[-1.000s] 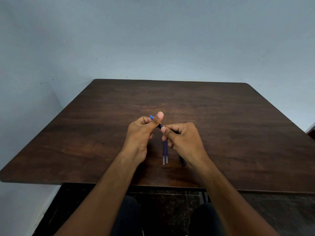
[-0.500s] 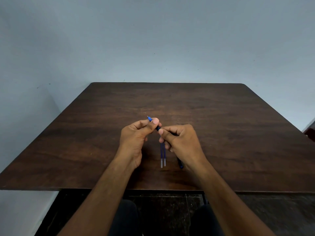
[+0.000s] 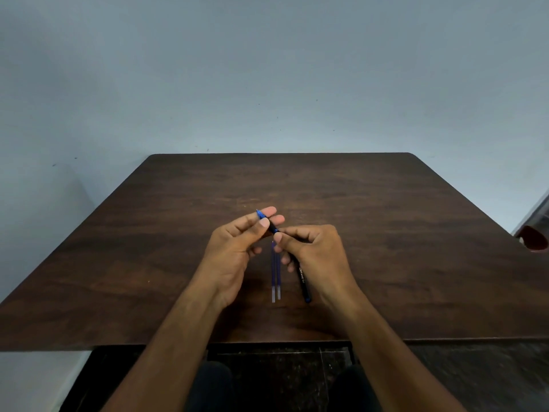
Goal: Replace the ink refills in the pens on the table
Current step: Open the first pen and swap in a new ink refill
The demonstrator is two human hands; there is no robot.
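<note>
The left hand (image 3: 234, 248) pinches the blue tip section of the pen (image 3: 302, 278) while the right hand (image 3: 315, 251) closes round its black barrel, seemingly to unscrew it. Two refills (image 3: 276, 278) lie side by side at six o'clock beneath the hands, within reach on the dark wooden table (image 3: 386, 233) against a plain grey wall (image 3: 267, 69).

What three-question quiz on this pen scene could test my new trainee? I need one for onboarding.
1. True or false: both hands hold the pen.
2. How many refills lie on the table?
3. Which hand pinches the blue tip: A left, B right?

Key:
1. True: the left hand has the tip end, the right hand the barrel.
2. Two, side by side between the hands.
3. A.
</note>
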